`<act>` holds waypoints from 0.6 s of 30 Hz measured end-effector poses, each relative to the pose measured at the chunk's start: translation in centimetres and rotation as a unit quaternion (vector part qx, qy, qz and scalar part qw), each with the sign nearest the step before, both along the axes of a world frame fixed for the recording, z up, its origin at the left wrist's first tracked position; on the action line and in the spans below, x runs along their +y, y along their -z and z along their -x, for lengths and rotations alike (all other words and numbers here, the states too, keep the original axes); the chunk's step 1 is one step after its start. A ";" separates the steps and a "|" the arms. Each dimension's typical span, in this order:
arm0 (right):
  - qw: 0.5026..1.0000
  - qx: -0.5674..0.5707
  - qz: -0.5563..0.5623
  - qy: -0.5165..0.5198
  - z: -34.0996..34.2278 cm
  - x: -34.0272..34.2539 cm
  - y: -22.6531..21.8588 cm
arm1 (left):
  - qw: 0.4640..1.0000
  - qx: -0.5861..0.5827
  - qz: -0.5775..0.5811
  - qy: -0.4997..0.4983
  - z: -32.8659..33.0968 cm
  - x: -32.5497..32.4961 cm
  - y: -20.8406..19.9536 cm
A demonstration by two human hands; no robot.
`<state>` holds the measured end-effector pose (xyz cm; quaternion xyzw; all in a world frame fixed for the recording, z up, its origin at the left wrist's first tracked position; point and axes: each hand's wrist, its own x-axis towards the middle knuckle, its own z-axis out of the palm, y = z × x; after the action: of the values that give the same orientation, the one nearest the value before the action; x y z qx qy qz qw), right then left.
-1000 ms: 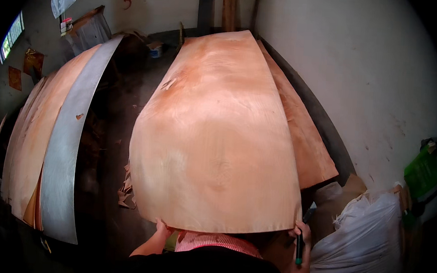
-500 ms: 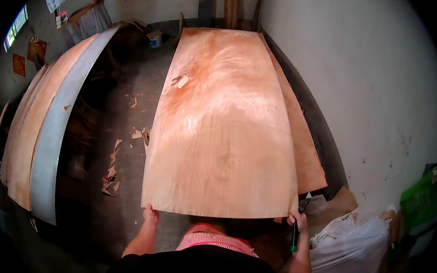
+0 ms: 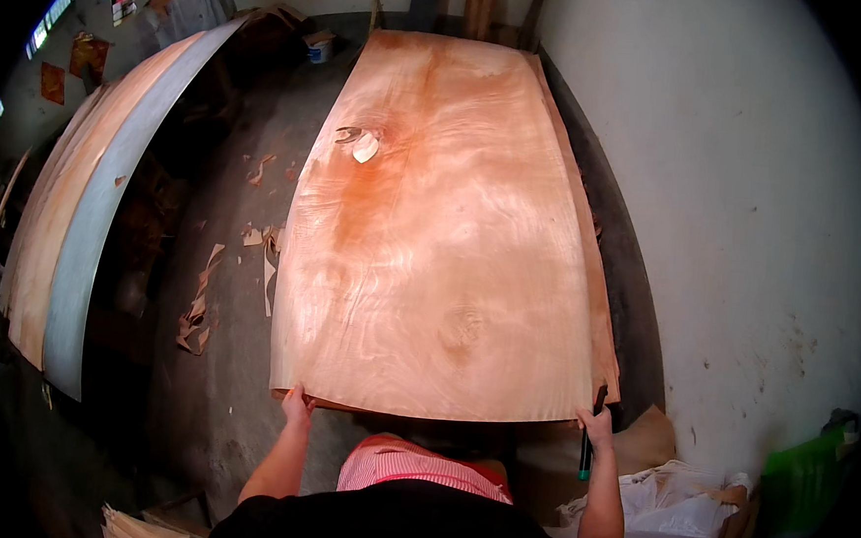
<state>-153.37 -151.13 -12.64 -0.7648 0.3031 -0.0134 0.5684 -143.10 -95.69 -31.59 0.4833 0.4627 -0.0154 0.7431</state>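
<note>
Plain pale wall (image 3: 748, 239) on the right, dark grey floor (image 3: 226, 385) to the left, and filling the middle, one big rectangular sheet of thin pinkish-tan wood (image 3: 442, 240)! It runs from the person's front to the far end of the room, over a second reddish-brown wood sheet (image 3: 610, 374) whose edge peeks out along the right. Left grip (image 3: 297, 406): pinched on the near left corner, thumb on top. Right grip (image 3: 598, 427): at the near right corner, fingertips on the sheet's edge, fingers also wrapped round a slim black tool with a green end (image 3: 585, 461). Two corners, arms spread wide, presumably because something so broad and thin would sag or skew from one side. And the tool lies along the palm, apparently leaving the fingertips free to pinch. Far left on the sheet, a small pale patch (image 3: 365, 148) beside a dark one. Curled tan wood scraps (image 3: 195, 319) litter the floor; a grey, smooth-faced panel (image 3: 87, 238) leans outermost on the stack at left, perhaps parked there to keep the middle open.
</note>
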 end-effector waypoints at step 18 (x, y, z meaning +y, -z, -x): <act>0.980 0.096 0.165 -0.050 -3.8 -15.8 13.5 | 0.997 0.061 -0.033 -0.044 -0.5 -16.7 9.5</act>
<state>-149.55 -166.97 -26.14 -0.8597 0.3117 0.0390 0.4027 -142.59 -112.42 -41.06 0.4853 0.5282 0.0028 0.6968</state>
